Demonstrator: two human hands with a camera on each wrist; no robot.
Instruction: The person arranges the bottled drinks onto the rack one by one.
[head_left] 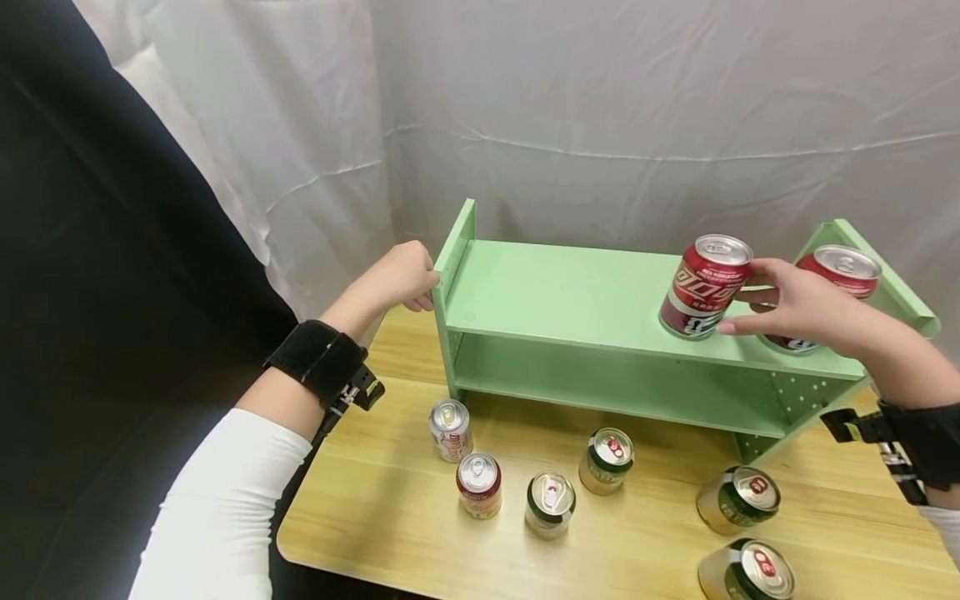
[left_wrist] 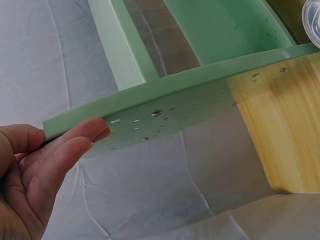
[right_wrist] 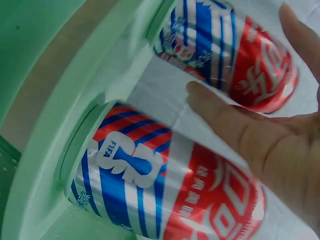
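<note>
- Right hand (head_left: 806,312) up at the top board of the green shelf (head_left: 570,300), fingers nearly straight and spread, fingertips (head_left: 729,327) against the side of a red can (head_left: 705,286).
- Red can standing on the top board, leaning slightly, toward the right end, lid up.
- Second red can (head_left: 836,279) just behind the right hand, also on the top board, hard against the shelf's right end panel.
- Seen from the right wrist: both red cans close side by side, one finger (right_wrist: 225,112) lying between them, neither can wrapped by the hand.
- Left hand (head_left: 397,279) at the left end panel of the shelf, fingers curled over its edge.
- From the left wrist: fingertips (left_wrist: 82,135) pressed to the outer face of the green panel, thumb side hidden behind it, so hard to tell how tightly held.
- Shelf standing on a wooden table (head_left: 660,533), white cloth (head_left: 600,108) hanging behind.
- On the table before the shelf, a silver can (head_left: 450,429), a small red can (head_left: 479,485), and four green and gold cans: (head_left: 550,503), (head_left: 606,460), (head_left: 738,498), (head_left: 750,571).
- All six upright or nearly so, well apart from both hands.
- Black strap on each wrist, white sleeve (head_left: 217,508) on the left arm.
</note>
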